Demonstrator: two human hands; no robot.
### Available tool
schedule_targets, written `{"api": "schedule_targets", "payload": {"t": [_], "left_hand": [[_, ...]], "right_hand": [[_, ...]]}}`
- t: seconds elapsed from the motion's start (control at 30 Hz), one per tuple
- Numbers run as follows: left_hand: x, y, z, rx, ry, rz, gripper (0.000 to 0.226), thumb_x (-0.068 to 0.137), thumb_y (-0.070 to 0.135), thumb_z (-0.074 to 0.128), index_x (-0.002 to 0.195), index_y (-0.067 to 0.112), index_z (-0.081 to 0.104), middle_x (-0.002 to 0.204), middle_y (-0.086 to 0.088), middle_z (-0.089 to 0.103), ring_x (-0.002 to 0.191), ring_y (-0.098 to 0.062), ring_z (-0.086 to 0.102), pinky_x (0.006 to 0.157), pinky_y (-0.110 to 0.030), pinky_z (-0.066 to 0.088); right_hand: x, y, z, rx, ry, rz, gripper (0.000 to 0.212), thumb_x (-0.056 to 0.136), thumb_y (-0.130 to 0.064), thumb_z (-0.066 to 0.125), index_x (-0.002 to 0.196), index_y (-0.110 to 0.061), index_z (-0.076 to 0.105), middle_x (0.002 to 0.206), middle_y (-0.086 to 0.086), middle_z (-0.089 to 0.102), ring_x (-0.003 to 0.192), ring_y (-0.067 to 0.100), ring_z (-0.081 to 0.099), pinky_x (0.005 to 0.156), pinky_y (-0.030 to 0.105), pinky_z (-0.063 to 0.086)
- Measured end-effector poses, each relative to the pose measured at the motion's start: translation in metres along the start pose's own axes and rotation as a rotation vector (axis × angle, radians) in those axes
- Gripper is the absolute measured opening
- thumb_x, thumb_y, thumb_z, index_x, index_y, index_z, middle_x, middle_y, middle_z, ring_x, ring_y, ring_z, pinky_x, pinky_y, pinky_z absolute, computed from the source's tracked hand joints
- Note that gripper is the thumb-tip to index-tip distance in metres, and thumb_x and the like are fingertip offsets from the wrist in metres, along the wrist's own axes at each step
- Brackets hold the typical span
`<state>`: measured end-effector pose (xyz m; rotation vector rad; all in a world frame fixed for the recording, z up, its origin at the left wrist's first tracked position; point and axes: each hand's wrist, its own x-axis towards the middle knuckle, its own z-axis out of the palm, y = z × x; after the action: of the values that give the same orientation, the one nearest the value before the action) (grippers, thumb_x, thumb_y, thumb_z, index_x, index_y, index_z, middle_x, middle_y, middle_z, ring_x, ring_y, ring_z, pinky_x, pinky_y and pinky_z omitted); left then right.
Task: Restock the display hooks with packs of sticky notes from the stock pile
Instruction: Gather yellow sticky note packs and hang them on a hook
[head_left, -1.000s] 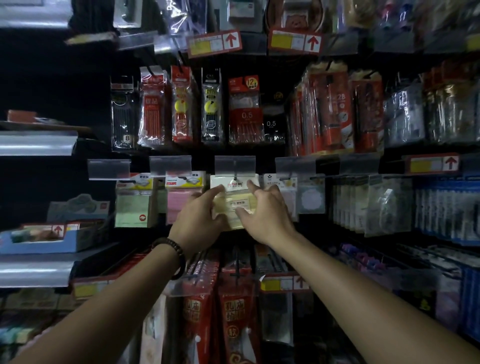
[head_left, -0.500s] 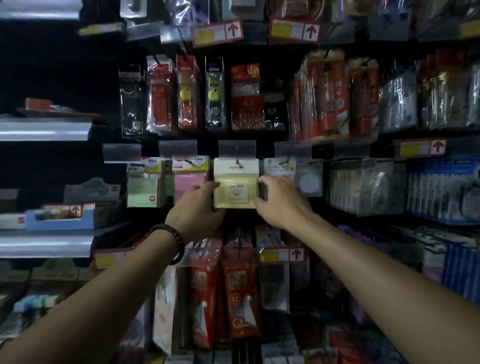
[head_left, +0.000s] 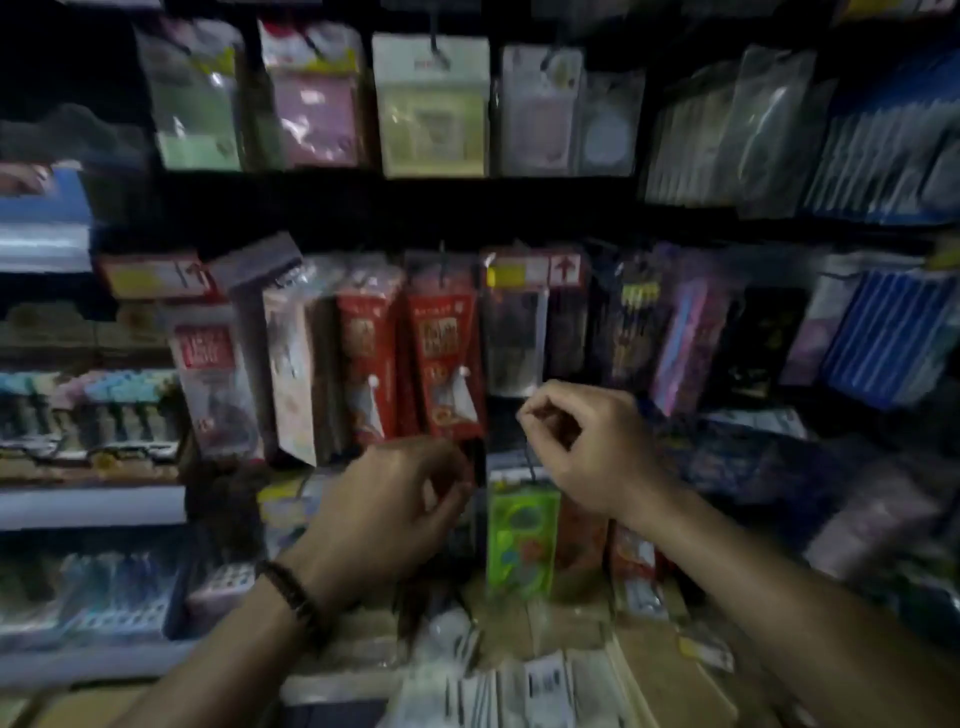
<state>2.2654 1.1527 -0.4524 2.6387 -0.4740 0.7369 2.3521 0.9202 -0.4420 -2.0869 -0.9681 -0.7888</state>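
Observation:
A yellow pack of sticky notes (head_left: 431, 106) hangs on its hook in the top row, between a pink pack (head_left: 314, 98) and a white pack (head_left: 537, 111); a green pack (head_left: 195, 104) hangs further left. My left hand (head_left: 387, 499) and my right hand (head_left: 587, 447) are well below that row, in front of the lower hooks. Both have loosely curled fingers and hold nothing. A pile of clear-wrapped packs (head_left: 498, 686) lies on a cardboard box (head_left: 660, 675) at the bottom. The frame is blurred.
Red packets (head_left: 441, 364) and a green packet (head_left: 522, 535) hang on lower hooks just behind my hands. Shelves with boxed stock (head_left: 78, 415) run along the left. Blue packs (head_left: 893, 338) hang at the right.
Both hands have let go of the yellow pack, which stays hanging on its hook, and have dropped down. My view has tilted down toward the lower hooks and the pile.

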Motion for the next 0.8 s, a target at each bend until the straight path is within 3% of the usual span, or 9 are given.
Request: {"api": "schedule_targets", "payload": {"t": [0.13, 0.27, 0.37, 0.47, 0.57, 0.63, 0.7, 0.8], "left_hand": [[-0.047, -0.033, 0.093, -0.05, -0.213, -0.075, 0.018, 0.099, 0.05, 0.05, 0.092, 0.039, 0.061, 0.084, 0.018, 0.064, 0.077, -0.008, 0.065, 0.065, -0.041, 0.054], [-0.087, -0.064, 0.173, -0.118, -0.358, -0.209, 0.012, 0.097, 0.044, 0.058, 0.087, 0.039, 0.063, 0.076, 0.027, 0.062, 0.073, -0.004, 0.067, 0.066, -0.036, 0.056], [-0.111, -0.087, 0.226, -0.149, -0.481, -0.306, 0.009, 0.098, 0.039, 0.061, 0.092, 0.038, 0.067, 0.083, 0.026, 0.069, 0.063, 0.005, 0.061, 0.071, -0.037, 0.058], [-0.128, -0.104, 0.273, -0.174, -0.601, -0.376, 0.011, 0.096, 0.041, 0.058, 0.093, 0.04, 0.068, 0.087, 0.024, 0.072, 0.069, 0.006, 0.061, 0.075, -0.036, 0.059], [-0.14, -0.115, 0.308, -0.203, -0.692, -0.445, 0.014, 0.096, 0.041, 0.058, 0.099, 0.039, 0.071, 0.092, 0.022, 0.073, 0.081, 0.001, 0.067, 0.076, -0.032, 0.059], [-0.146, -0.121, 0.329, -0.245, -0.714, -0.492, 0.011, 0.098, 0.035, 0.063, 0.099, 0.036, 0.074, 0.092, 0.02, 0.074, 0.077, 0.003, 0.066, 0.073, -0.02, 0.054], [-0.154, -0.124, 0.346, -0.357, -0.711, -0.586, 0.009, 0.098, 0.025, 0.07, 0.094, 0.031, 0.076, 0.086, 0.016, 0.076, 0.071, 0.006, 0.067, 0.068, -0.014, 0.051], [-0.168, -0.126, 0.36, -0.504, -0.723, -0.728, 0.011, 0.097, 0.014, 0.073, 0.094, 0.025, 0.075, 0.082, 0.001, 0.078, 0.064, -0.009, 0.073, 0.064, -0.033, 0.063]], "right_hand": [[-0.087, 0.05, 0.048, 0.035, -0.086, 0.12, 0.013, 0.099, -0.027, 0.065, 0.087, -0.023, 0.068, 0.066, -0.004, 0.059, 0.061, 0.013, 0.058, 0.057, 0.037, 0.046], [-0.171, 0.112, 0.099, 0.006, -0.325, 0.324, 0.019, 0.103, -0.032, 0.062, 0.084, -0.034, 0.058, 0.062, -0.006, 0.054, 0.057, 0.012, 0.053, 0.054, 0.038, 0.043], [-0.226, 0.156, 0.141, -0.093, -0.528, 0.519, 0.014, 0.102, -0.037, 0.057, 0.091, -0.032, 0.063, 0.065, -0.009, 0.056, 0.06, 0.009, 0.054, 0.057, 0.04, 0.049], [-0.278, 0.202, 0.19, -0.189, -0.879, 0.667, 0.006, 0.099, -0.033, 0.062, 0.105, -0.033, 0.063, 0.099, -0.008, 0.065, 0.093, 0.017, 0.065, 0.08, 0.043, 0.059], [-0.311, 0.238, 0.233, -0.32, -1.197, 0.713, 0.046, 0.096, -0.032, 0.069, 0.14, -0.024, 0.059, 0.141, 0.008, 0.052, 0.13, 0.032, 0.057, 0.103, 0.041, 0.054], [-0.322, 0.257, 0.255, -0.392, -1.283, 0.685, 0.064, 0.099, -0.026, 0.066, 0.157, -0.019, 0.042, 0.158, 0.014, 0.035, 0.142, 0.037, 0.046, 0.108, 0.045, 0.051], [-0.328, 0.272, 0.274, -0.465, -1.297, 0.627, 0.072, 0.098, -0.018, 0.066, 0.161, -0.018, 0.032, 0.166, 0.016, 0.022, 0.147, 0.04, 0.038, 0.11, 0.05, 0.049], [-0.335, 0.29, 0.299, -0.499, -1.278, 0.584, 0.073, 0.092, -0.007, 0.071, 0.154, -0.017, 0.034, 0.162, 0.017, 0.021, 0.145, 0.04, 0.037, 0.106, 0.05, 0.05]]}}
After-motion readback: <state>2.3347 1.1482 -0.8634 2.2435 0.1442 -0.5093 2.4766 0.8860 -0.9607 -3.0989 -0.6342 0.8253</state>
